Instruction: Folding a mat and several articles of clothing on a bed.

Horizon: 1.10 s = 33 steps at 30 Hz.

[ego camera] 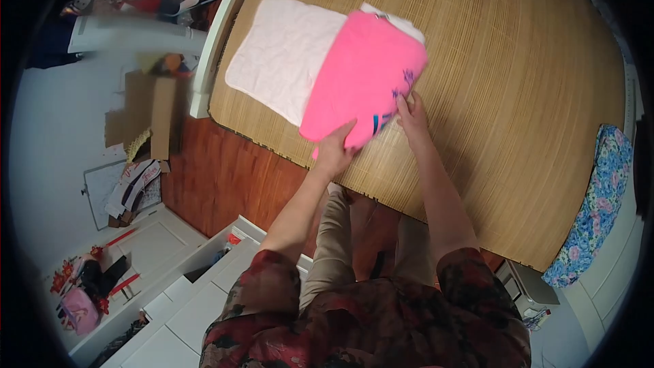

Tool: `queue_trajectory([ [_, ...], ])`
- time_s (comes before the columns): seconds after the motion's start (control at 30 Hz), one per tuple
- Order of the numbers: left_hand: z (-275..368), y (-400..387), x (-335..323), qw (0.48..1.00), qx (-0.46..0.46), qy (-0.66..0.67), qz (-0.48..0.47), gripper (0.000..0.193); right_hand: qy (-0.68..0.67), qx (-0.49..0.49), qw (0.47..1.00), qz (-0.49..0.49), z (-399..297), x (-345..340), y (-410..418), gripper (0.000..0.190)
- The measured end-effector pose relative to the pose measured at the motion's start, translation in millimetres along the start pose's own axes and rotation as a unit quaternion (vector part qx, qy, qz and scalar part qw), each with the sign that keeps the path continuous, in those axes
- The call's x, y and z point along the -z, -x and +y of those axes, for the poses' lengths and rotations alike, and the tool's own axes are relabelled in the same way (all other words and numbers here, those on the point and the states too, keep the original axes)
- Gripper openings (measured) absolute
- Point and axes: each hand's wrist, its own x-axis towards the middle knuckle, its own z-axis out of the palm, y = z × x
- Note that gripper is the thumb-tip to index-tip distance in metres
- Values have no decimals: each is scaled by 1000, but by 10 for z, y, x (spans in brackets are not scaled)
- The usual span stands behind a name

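Note:
A bright pink cloth garment (365,71) with dark blue and teal prints lies folded on the bamboo mat (490,112) of a bed. Its left part overlaps a pale, quilted white cloth (286,51) spread flat, and a white edge shows beneath its far end. My left hand (337,148) grips the near end of the pink garment, with the thumb on top. At the garment's right edge, near the prints, my right hand (413,117) has its thumb on the fabric; whether the fingers pinch it is unclear.
A white bed rail (209,66) runs along the far left edge of the mat. On the right lies a blue floral pillow (592,209). Open drawers of a white cabinet (184,337) are at lower left, with cardboard (161,117) beyond the reddish wooden floor (225,174).

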Motion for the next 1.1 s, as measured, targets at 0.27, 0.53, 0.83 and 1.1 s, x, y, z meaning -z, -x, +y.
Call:
queue_trajectory([
  [0.27, -380, 354, 1267, 870, 125, 420, -225, 58, -288, -49, 951, -102, -752, -196, 1029, 62],
  [0.53, -1750, -714, 2072, 802, 253, 466, 277, 67, 352, 394, 845, 80, -839, -1035, -160, 64],
  [0.83, -1608, -325, 1021, 707, 317, 616, 145, 81, 531, 464, 703, 94, -1519, -1460, -990, 73],
  [1.1, -1760, -559, 975, 766, 384, 497, 135, 75, 489, 266, 831, 18, -1032, -1388, -1134, 78],
])
